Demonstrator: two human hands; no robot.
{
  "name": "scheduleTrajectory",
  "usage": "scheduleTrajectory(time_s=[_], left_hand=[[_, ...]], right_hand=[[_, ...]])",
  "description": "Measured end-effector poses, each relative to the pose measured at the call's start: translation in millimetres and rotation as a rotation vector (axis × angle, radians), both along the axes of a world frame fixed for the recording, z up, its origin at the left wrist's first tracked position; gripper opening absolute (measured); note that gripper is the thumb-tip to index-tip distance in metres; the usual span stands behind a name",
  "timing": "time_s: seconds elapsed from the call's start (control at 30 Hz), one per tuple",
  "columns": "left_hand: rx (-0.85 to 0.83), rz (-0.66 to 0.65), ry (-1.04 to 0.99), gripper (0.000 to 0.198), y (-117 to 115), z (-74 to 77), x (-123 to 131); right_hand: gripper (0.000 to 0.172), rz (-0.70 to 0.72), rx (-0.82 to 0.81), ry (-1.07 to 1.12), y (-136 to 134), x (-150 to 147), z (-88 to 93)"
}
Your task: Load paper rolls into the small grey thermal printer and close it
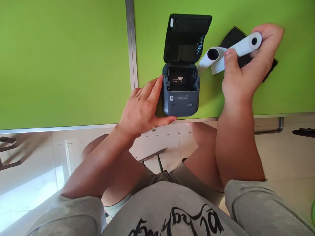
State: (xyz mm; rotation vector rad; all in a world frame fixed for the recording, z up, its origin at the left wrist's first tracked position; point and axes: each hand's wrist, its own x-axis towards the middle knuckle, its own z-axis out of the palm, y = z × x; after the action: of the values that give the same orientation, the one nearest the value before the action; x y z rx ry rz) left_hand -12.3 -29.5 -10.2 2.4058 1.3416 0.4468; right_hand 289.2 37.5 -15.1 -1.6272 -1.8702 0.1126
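Two hands on one open printer (180,98).
Lid raised, it stands at the near edge of the green table (61,65). The left hand (141,109) grips its left side. The right hand (246,72) clasps white paper rolls (242,47) above a black phone (232,36), toward the right edge.

Open grey printer (180,101), white paper rolls (243,47) aloft

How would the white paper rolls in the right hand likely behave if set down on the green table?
Probably roll: the paper rolls are smooth cylinders and the table looks flat. Likely light: the right hand holds both at once, and the cores are hollow. A loose paper end hangs, so one may unwind.
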Motion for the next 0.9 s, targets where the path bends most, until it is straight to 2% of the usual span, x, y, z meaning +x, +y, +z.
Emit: scheduleTrajectory(time_s=[0.03,0.1,0.3,0.4,0.47,0.67,0.73,0.9], left_hand=[[0.001,0.0,-0.001,0.123,0.1,0.0,0.1],[0.001,0.0,-0.001,0.123,0.2,0.2,0.5],[0.001,-0.008,-0.004,0.122,0.2,1.2,0.6],[0.001,0.001,-0.001,0.122,0.3,1.2,0.6],[-0.004,0.009,0.002,0.122,0.3,1.1,0.9],[-0.016,0.01,-0.005,0.123,0.0,1.3,1.4],[-0.015,0.013,-0.006,0.122,0.1,1.4,1.3],[-0.012,0.011,-0.003,0.123,0.1,2.6,1.6]], right_hand=[[0.045,-0.077,0.118,0.052,1.5,-1.5,-1.8],[0.045,-0.189,0.229,0.122,4.2,-4.8,-6.4],[0.06,-0.195,0.098,0.048,-1.1,-7.0,-4.8],[0.06,-0.194,-0.049,0.092,-6.2,-10.5,-1.2],[0.058,-0.184,-0.063,0.109,-7.8,-13.5,0.5],[0.059,-0.092,0.203,0.053,-11.4,-26.7,9.4],[0.059,-0.067,0.147,0.006,-13.0,-33.7,13.6],[0.056,-0.088,-0.115,-0.085,-14.1,-44.4,20.6]])
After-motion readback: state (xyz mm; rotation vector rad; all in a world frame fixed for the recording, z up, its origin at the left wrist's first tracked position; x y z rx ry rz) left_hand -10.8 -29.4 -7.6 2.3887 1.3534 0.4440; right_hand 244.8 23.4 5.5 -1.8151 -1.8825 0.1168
